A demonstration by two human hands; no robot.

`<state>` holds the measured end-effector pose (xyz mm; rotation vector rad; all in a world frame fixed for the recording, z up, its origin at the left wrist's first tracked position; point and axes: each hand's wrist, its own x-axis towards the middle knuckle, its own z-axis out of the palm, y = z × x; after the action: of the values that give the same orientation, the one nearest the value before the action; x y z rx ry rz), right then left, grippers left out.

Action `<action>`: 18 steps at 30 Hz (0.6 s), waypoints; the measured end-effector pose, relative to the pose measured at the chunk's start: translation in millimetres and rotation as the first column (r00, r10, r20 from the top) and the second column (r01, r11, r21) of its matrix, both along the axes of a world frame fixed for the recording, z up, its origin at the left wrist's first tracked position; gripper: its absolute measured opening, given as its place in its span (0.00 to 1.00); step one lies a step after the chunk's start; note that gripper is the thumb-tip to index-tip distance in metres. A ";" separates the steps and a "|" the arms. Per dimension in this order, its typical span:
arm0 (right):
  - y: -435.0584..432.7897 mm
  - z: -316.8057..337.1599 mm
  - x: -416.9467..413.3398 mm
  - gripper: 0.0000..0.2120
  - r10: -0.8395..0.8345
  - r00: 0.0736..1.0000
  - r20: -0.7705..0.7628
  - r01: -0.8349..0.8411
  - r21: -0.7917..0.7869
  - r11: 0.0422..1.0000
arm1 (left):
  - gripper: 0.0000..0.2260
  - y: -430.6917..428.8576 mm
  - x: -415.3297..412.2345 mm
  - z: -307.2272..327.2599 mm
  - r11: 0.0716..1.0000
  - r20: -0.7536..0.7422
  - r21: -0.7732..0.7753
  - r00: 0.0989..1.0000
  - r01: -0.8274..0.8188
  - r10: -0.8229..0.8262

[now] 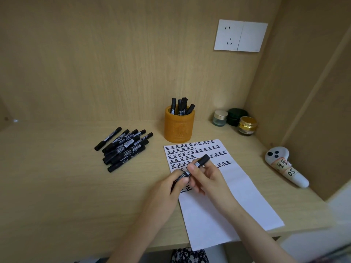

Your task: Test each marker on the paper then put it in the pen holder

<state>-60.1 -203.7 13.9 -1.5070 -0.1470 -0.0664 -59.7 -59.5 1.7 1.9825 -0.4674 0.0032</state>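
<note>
Both hands on one marker, over the paper.

I see one black marker [201, 161] held tilted above the written rows of the paper [233, 198], cap end pointing up and right toward the far edge. Left hand [166, 191] has its fingers curled round the lower end; right hand [209, 180] pinches the barrel higher up, thumb on the label. I cannot tell whether the cap is on tight. Paper lies flat on the desk [66, 196], its near corner hanging over the front edge. Orange pen holder [178, 128] stands just behind the sheet, several markers upright in it [182, 107]. Loose pile of markers [124, 149] lies to the left, well apart from the hands. Three small jars [235, 119] sit in the back right corner; a white controller [284, 166] lies right of the paper.
</note>
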 end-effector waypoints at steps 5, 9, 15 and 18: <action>-3.1 -1.2 -0.9 0.14 0.006 1.000 0.010 -0.006 -0.011 1.000 | 0.09 -3.4 -1.7 3.8 0.995 -0.021 -0.078 0.998 0.060 -0.062; -6.5 0.0 -2.7 0.12 0.012 1.000 0.021 -0.011 -0.046 0.999 | 0.08 -5.0 -0.6 5.8 0.985 -0.057 -0.142 0.993 0.095 -0.104; -10.8 3.7 -4.6 0.07 -0.052 0.998 0.035 0.053 -0.023 0.998 | 0.05 -5.2 -5.0 4.1 0.990 -0.044 -0.085 0.992 0.112 -0.116; -21.1 4.7 0.4 0.08 -0.192 0.981 -0.007 0.192 0.042 0.981 | 0.08 -2.1 -5.5 2.1 0.997 -0.114 -0.035 0.991 0.071 -0.075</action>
<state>-59.7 -224.8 18.6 -1.4755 0.0030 -0.2204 -65.2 -61.6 3.7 1.9224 -0.4619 -0.1479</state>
